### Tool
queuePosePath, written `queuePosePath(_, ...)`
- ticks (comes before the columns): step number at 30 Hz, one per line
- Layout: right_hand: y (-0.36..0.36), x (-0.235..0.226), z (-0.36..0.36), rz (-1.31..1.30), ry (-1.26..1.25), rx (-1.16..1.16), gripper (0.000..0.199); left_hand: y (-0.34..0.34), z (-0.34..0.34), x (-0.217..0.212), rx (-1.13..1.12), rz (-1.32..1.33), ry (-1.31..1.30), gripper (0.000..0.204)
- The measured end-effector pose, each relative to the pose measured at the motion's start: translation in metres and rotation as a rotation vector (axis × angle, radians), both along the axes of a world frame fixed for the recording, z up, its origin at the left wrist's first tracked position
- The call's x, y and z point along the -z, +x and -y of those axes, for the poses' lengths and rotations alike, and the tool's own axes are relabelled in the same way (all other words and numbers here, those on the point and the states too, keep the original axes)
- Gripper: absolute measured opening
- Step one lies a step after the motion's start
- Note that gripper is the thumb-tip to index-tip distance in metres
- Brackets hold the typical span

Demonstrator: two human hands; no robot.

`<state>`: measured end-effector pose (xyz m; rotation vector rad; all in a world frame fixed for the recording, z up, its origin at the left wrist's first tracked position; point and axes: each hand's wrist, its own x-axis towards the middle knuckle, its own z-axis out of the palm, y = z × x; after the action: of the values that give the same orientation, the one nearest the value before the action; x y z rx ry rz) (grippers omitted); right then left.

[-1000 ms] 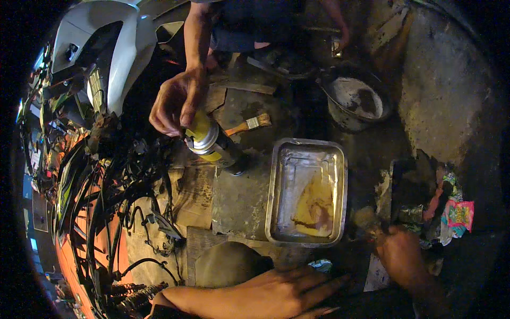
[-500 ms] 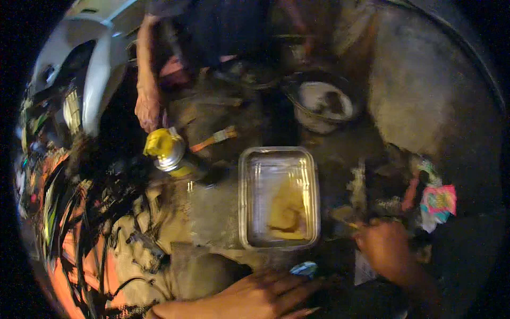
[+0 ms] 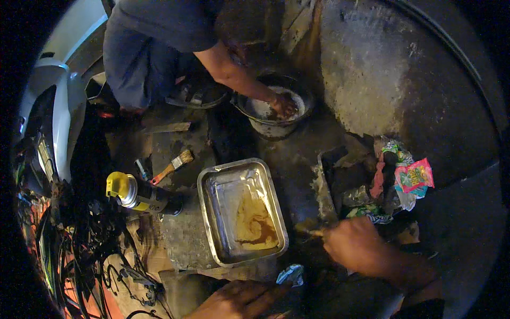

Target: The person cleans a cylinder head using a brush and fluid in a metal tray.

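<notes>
Brush-like tool [image 3: 314,232]: was grasped in the right hand [image 3: 353,244], with fingers closed around the handle and with the blurred end pointing to the left. Was located to the right of the metal tray [image 3: 226,234], near but apart from it, over dark ground. Looked too dim for telling its exact kind. Saw the left hand [image 3: 241,297] at the lower edge, with fingers stretched and released, near a crumpled blue wrapper [image 3: 290,275]. Could not tell what was under the palm.

Inside the tray, saw yellow-brown liquid [image 3: 257,223], pooled mostly toward the right. To the left of the tray, noticed a spray can [image 3: 127,198] with yellow cap, standing; carried lettering on its dark side, too small for sure reading. Just behind the can, found a paintbrush [image 3: 174,167] with reddish handle, lying with bristles away from the can. At the right, noticed a bright pink packet [image 3: 414,175], bearing large printed lettering, lying on other crumpled wrappers [image 3: 408,200]. Farther away, saw a co-worker's hand [image 3: 284,105] lowered into a dark bucket [image 3: 273,130], against whitish contents. Could not tell its grip.
</notes>
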<state>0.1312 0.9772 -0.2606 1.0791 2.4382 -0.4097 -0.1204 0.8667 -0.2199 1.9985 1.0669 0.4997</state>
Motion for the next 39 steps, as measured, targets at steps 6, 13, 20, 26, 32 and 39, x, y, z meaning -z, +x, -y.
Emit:
queuePosePath(6, 0.011, 0.014, -0.019, -0.201, 0.003, 0.237, 0.032, 0.000, -0.002, 0.001, -0.026, -0.019, 0.005, 0.033)
queuePosePath(13, 0.014, 0.024, -0.021, -0.200, 0.062, 0.292, 0.030, 0.006, 0.000, 0.003, -0.061, 0.006, 0.020, 0.032)
queuePosePath(20, 0.006, 0.014, -0.029, -0.718, -0.103, 0.481, 0.030, 0.002, 0.000, -0.004, -0.354, -0.034, -0.208, 0.034)
queuePosePath(26, -0.016, 0.055, -0.029, -0.924, 0.030, 0.394, 0.018, -0.023, -0.038, 0.012, -0.892, 0.225, 0.000, 0.034)
queuePosePath(32, -0.005, 0.085, -0.030, -0.811, -0.048, 0.400, 0.019, -0.051, -0.096, 0.057, -0.931, 0.327, 0.020, 0.035)
queuePosePath(39, -0.021, 0.045, -0.033, -0.933, -0.017, 0.458, 0.018, -0.129, -0.104, 0.101, -0.636, -0.457, -0.183, 0.034)
